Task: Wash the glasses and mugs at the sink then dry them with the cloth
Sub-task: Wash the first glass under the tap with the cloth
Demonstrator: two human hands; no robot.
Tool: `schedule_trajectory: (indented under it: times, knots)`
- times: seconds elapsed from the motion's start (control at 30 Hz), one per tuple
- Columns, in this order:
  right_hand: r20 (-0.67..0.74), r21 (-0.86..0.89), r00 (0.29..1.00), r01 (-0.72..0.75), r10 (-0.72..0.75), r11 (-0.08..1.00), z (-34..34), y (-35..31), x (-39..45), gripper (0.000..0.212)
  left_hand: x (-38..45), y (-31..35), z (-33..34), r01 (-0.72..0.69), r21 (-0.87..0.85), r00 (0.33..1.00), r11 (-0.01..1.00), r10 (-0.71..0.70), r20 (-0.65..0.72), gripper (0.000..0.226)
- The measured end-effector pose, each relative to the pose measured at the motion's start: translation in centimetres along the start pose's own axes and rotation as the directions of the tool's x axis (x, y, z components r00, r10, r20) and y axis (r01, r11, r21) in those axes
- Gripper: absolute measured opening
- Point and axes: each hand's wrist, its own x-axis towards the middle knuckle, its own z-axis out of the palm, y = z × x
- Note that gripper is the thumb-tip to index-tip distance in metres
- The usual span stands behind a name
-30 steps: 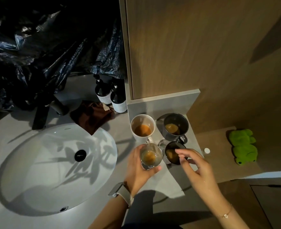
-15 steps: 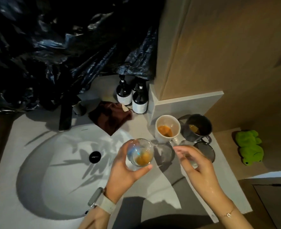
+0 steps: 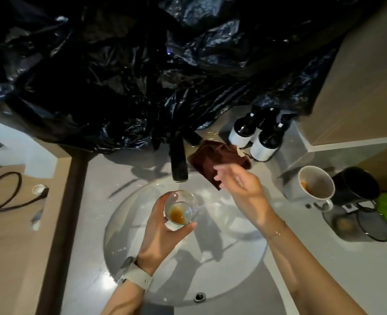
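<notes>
Fingers [image 3: 157,206] of the left hand [image 3: 160,233] hold a dirty glass [image 3: 180,209] over the sink [image 3: 240,278]. The right hand [image 3: 242,189] is open, holding nothing. The tap [image 3: 178,162] looks dry, so no washing yet. Mugs [image 3: 316,183] wait on the right.

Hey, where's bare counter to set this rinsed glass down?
Free: the grey counter left of the sink, beside the wooden strip. Crowded: right side, with white mug, black mug, bottles and brown cloth.

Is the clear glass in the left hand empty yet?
Not empty. The clear glass, gripped by the left hand over the white sink basin, has brown liquid pooled at its bottom.
</notes>
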Motion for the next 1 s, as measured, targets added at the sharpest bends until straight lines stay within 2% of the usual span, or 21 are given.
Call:
schedule_trajectory:
  times: [0.07, 0.17, 0.3, 0.47, 0.8, 0.87, 0.93, 0.97, 1.0]
  knots:
    - [0.013, 0.07, 0.998, -0.058, 0.057, 0.996, 2.2, -1.3, 2.2, 0.015, 0.9, -0.7, -0.7, 0.015, -0.013, 1.0, 1.0, -0.015, 0.008, 0.074]
    - [0.036, 0.088, 0.989, -0.149, 0.146, 0.985, 4.6, -2.9, 5.2, 0.04, 1.9, -1.7, -1.0, 0.054, -0.032, 0.998, 0.998, -0.053, 0.022, 0.077]
    - [-0.04, 0.225, 0.975, -0.203, 0.217, 0.953, 5.9, -3.5, 7.2, 0.034, 2.8, -2.4, -0.6, 0.113, -0.067, 0.993, 0.991, -0.111, 0.039, 0.075]
    - [-0.024, 0.324, 0.982, -0.17, 0.188, 0.931, 6.4, -4.5, 7.9, 0.032, 3.5, -2.6, 0.0, 0.135, -0.072, 0.99, 0.988, -0.131, 0.054, 0.072]
    - [0.047, 0.319, 0.995, -0.094, 0.083, 0.943, 5.7, -4.3, 8.2, 0.034, 4.5, -3.5, 0.5, 0.164, -0.079, 0.986, 0.983, -0.161, 0.044, 0.078]
    - [0.059, 0.311, 0.99, -0.139, 0.127, 0.94, 5.0, -3.2, 8.4, 0.038, 4.4, -3.7, 0.5, 0.166, -0.069, 0.986, 0.984, -0.163, 0.042, 0.079]
    - [-0.027, 0.197, 0.992, -0.114, 0.122, 0.974, 3.8, -0.7, 8.8, 0.028, 4.5, -3.9, 0.3, 0.164, -0.067, 0.986, 0.984, -0.162, 0.039, 0.081]
    - [-0.105, 0.008, 0.994, -0.032, 0.033, 0.999, 3.0, 1.1, 9.0, 0.018, 4.5, -4.0, 0.2, 0.164, -0.063, 0.986, 0.984, -0.162, 0.039, 0.081]
    - [-0.132, -0.274, 0.984, 0.077, -0.117, 0.959, 2.1, 3.0, 9.4, 0.013, 4.5, -4.1, 0.2, 0.165, -0.06, 0.986, 0.985, -0.162, 0.039, 0.081]
